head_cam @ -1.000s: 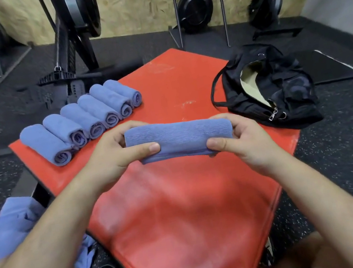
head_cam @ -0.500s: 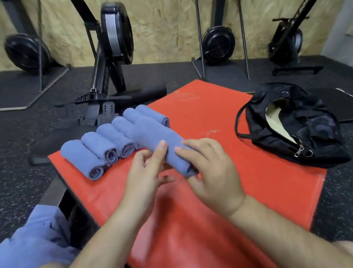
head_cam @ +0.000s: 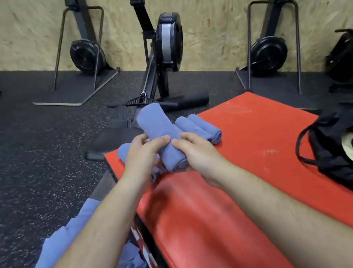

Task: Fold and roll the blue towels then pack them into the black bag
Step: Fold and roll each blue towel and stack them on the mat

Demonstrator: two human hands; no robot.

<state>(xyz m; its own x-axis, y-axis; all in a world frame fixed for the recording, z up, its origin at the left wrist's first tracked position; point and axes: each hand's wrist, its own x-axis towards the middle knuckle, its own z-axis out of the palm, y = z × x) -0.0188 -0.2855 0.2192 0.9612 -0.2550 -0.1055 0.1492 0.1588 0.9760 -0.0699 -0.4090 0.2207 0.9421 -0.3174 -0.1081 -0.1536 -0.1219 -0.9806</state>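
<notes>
A: How far along is the person getting?

B: Roughly midway, by judgement. Both hands are holding one rolled towel (head_cam: 159, 132). The left hand (head_cam: 143, 157) is wrapping fingers and thumb round the roll's middle. The right hand (head_cam: 200, 156) is curling round its near end. Neither hand is lying open.

A: And the finished ones?

B: A row of rolls (head_cam: 201, 128) is lying on the red pad (head_cam: 255, 148), under and just beyond both hands. Two are showing to the right of the right hand, and part of another is peeking out left of the left hand. The hands are hiding the rest, so no count.

A: Is the held roll joining them?

B: Probably. It is hanging over the row, tilted, with its far end pointing away from the hands toward the rowing machine (head_cam: 167, 41). Whether it is touching the row cannot be told.

A: What is remaining?

B: A heap of loose towels (head_cam: 72, 244) is lying off the pad, below the left forearm, so folding and rolling are looking unfinished. The black bag (head_cam: 349, 151) is sitting well to the right of the right hand, its mouth gaping and pale lining showing. No blue is showing inside, so packing is looking not yet begun.
</notes>
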